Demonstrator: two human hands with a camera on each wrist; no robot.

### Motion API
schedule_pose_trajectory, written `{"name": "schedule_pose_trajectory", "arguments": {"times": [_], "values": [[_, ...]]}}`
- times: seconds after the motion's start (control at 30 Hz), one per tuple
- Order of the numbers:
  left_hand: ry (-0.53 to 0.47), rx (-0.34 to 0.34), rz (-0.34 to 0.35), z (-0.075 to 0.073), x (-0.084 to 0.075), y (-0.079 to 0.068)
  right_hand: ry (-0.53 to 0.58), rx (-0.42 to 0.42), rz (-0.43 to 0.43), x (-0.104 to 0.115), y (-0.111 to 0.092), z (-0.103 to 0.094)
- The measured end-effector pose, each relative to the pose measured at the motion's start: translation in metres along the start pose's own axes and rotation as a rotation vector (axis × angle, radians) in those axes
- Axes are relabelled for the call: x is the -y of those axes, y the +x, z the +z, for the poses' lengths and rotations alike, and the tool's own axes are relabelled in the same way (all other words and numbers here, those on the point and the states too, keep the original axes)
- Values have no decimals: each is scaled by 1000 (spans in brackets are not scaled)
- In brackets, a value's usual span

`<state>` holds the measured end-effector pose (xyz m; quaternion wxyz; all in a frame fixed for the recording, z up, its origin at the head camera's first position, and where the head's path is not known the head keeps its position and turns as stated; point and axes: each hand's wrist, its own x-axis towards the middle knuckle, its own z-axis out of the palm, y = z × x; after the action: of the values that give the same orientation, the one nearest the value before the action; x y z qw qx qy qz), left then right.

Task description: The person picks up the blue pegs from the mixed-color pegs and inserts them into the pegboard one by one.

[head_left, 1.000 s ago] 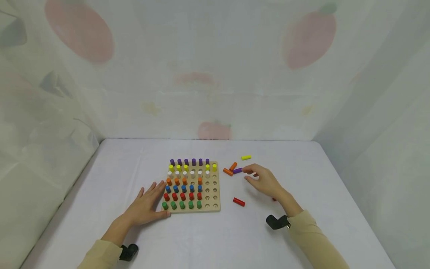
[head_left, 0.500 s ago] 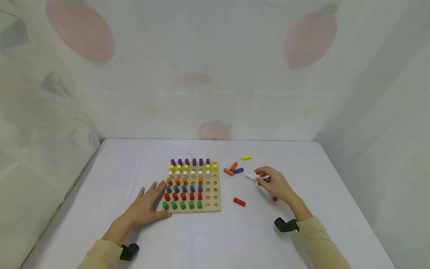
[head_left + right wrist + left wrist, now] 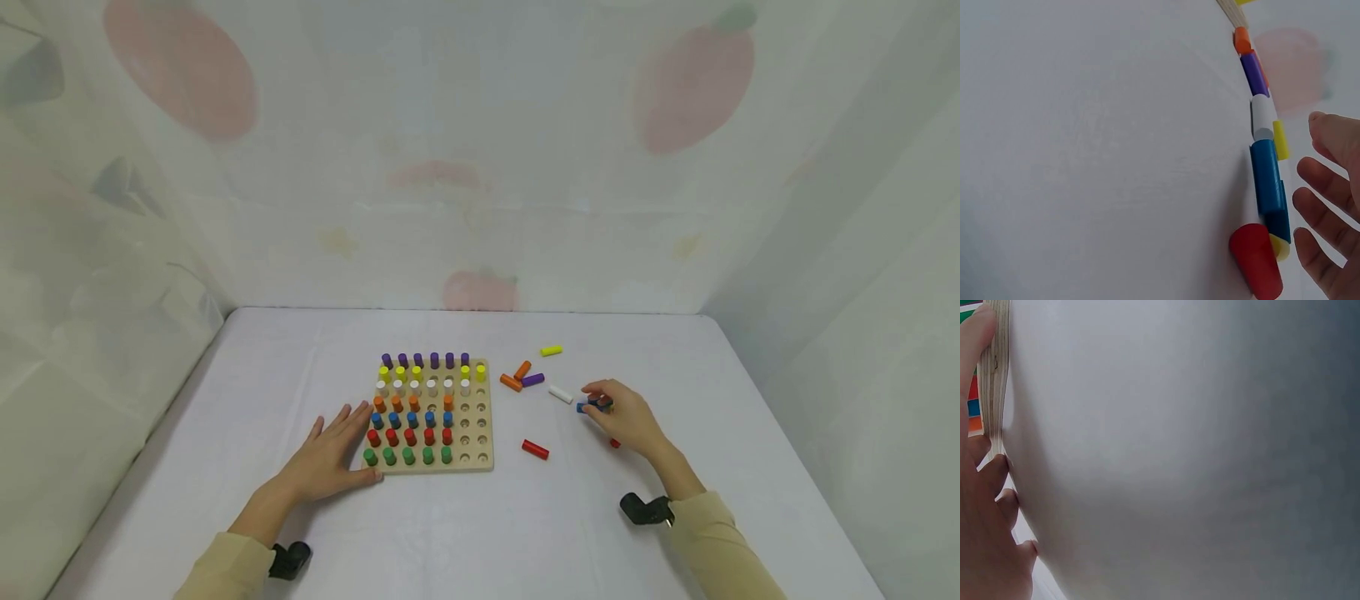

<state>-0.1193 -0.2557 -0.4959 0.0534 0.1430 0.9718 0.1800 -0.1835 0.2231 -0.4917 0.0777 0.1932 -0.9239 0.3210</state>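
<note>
A wooden pegboard (image 3: 477,465) holds rows of coloured pegs and has several bare holes, mostly along its right side. My left hand (image 3: 327,457) rests spread at the board's left edge, thumb at the near corner; the thumb (image 3: 975,331) and the wooden edge show in the left wrist view. My right hand (image 3: 627,417) is low over loose blue pegs (image 3: 581,407) right of the board. In the right wrist view its fingers (image 3: 1325,181) are bent and apart from the blue peg (image 3: 1266,178), with nothing between them. The palm hides part of that pile.
A white peg (image 3: 560,394) lies left of my right hand. Beyond it are a purple peg (image 3: 533,380), two orange pegs (image 3: 511,382) and a yellow peg (image 3: 551,351). One red peg (image 3: 536,450) lies nearer me; another red peg (image 3: 615,443) shows beneath my right hand.
My right hand has moved right from beside the purple peg to over the blue pegs, uncovering the white peg. My left hand has stayed at the board's edge.
</note>
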Motion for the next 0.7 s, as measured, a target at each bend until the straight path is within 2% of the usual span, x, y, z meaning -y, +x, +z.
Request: {"name": "schedule_pose_trajectory", "arguments": {"times": [0.3,0.7], "values": [[-1,9,-6,-1,-2,-1,-26,38,51,-2,-3,-2],[-4,13,-12,1,0,0,-62,57,36,-7,-2,2]]}}
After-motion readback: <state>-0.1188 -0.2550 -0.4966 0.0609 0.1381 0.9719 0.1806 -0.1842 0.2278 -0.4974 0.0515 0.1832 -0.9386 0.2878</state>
